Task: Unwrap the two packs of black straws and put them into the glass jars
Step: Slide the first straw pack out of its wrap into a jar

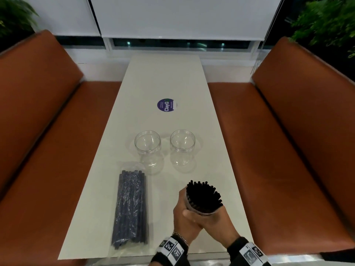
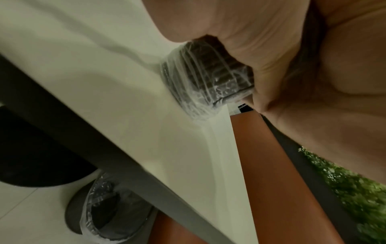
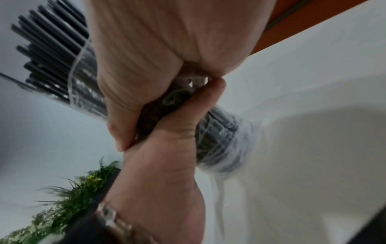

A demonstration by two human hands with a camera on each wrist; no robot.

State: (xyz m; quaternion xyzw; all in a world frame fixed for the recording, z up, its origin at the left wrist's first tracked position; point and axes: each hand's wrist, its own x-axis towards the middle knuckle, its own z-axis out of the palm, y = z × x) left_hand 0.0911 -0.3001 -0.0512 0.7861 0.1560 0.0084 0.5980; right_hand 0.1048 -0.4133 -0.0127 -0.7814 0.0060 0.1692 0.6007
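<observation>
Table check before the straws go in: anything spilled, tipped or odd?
Nothing stands out. Both jars stand upright and empty; one pack lies flat and sealed, the other is held in both hands.

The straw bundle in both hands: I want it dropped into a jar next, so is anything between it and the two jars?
Nothing on the table lies between the straw bundle and either glass jar. But its clear wrapper still sleeves the lower part, gripped by the left hand and right hand.
</observation>
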